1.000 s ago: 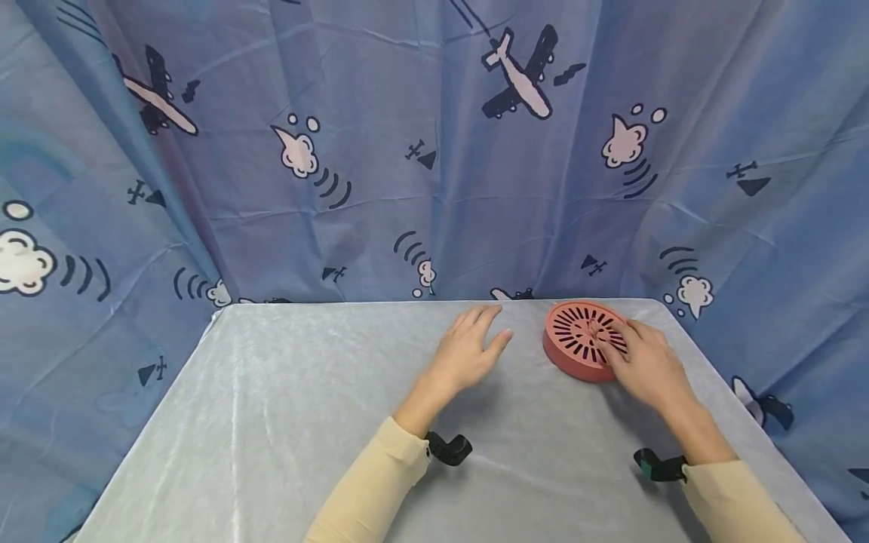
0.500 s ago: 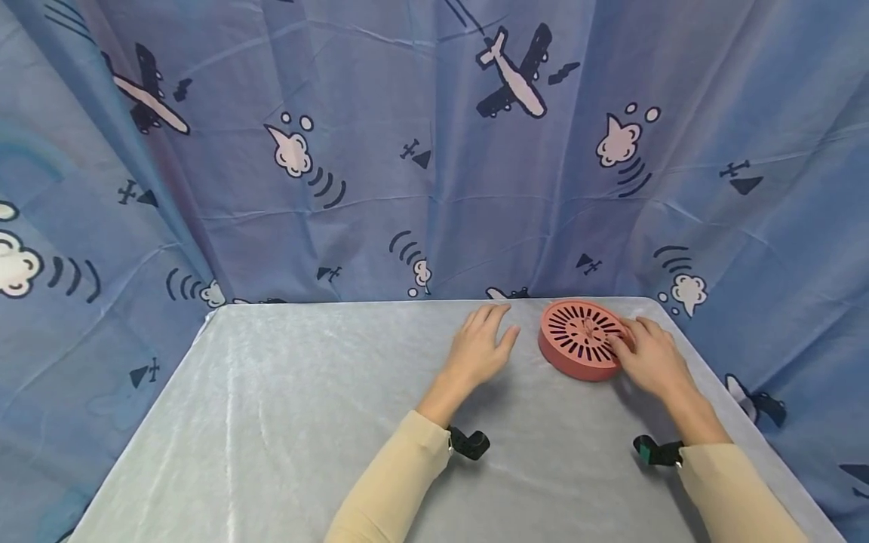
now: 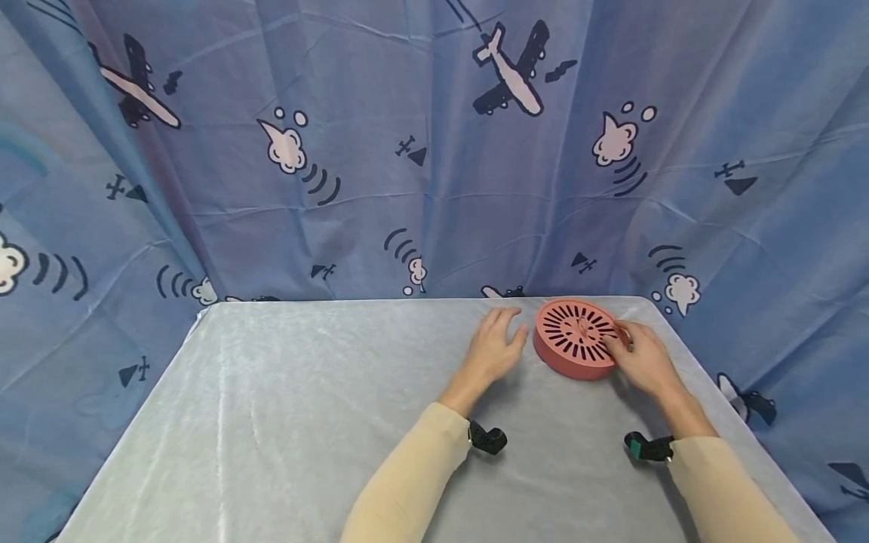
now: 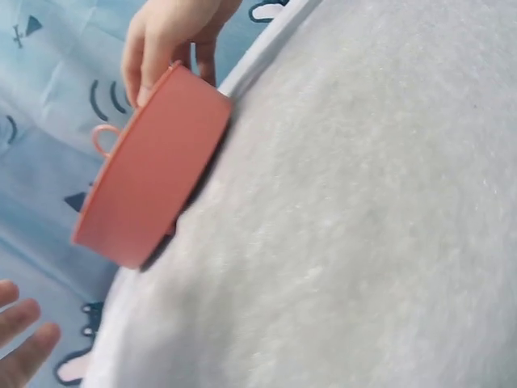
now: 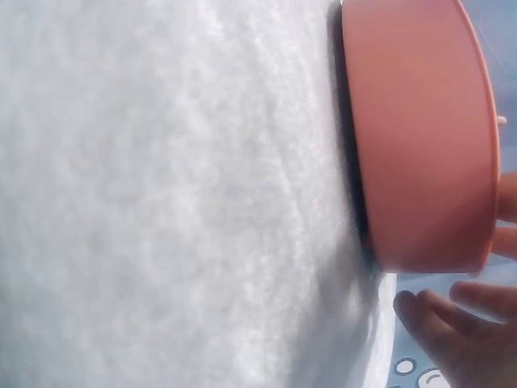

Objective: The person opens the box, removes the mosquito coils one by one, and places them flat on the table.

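A round coral-red mosquito coil holder (image 3: 563,360) with a slotted lid and a small ring (image 4: 103,139) on top rests near the table's far right. My right hand (image 3: 645,358) holds it by its right rim, thumb over the lid's edge and the other fingers around the far side. The right wrist view shows the holder's side wall (image 5: 428,145) close up, with those fingers (image 5: 452,315) curled by its end. Just left of the holder, my left hand (image 3: 495,347) hovers with its fingers loosely spread, apart from it and holding nothing.
A pale plush cloth covers the table (image 3: 292,422). Behind and at both sides hangs a blue curtain (image 3: 380,181) printed with airplanes and clouds, meeting the table's far edge close behind the holder. A black wrist camera (image 3: 487,437) sits below each hand.
My right hand has slid from the lid's top to its right rim. The left hand has moved right, nearer the holder. The view has turned slightly to the right.
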The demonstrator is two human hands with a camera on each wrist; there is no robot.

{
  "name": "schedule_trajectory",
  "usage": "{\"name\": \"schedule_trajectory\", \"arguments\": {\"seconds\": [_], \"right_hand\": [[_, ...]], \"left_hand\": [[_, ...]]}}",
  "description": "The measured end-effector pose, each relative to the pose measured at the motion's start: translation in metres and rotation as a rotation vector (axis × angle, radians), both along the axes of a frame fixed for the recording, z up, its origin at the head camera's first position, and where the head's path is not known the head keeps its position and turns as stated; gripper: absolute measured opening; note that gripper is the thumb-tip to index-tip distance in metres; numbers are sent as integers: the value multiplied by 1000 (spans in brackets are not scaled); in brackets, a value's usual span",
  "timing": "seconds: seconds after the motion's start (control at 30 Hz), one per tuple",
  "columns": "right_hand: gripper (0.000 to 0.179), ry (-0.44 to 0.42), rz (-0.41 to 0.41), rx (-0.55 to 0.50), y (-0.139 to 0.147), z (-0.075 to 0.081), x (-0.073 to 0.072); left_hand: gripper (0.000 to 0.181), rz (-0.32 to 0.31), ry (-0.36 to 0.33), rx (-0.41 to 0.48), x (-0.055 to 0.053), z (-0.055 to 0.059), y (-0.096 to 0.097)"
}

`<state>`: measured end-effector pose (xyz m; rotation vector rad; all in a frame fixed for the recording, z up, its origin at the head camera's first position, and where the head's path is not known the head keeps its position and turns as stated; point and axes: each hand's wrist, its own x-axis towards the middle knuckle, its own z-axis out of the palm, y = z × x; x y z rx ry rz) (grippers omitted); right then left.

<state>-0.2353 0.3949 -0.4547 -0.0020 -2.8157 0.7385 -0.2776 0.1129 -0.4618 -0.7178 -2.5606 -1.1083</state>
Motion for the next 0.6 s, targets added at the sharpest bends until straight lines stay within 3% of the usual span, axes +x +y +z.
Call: {"name": "schedule_trajectory", "arguments": {"seconds": [0.33, 0.6], "right_hand": [[58, -23, 33, -51, 1, -6, -5], [62, -85, -5, -123, 0, -9, -5]], "left_hand": [[42, -10, -114, 63, -2, -14, 17], [41, -63, -254, 198, 1, -22, 33]]}}
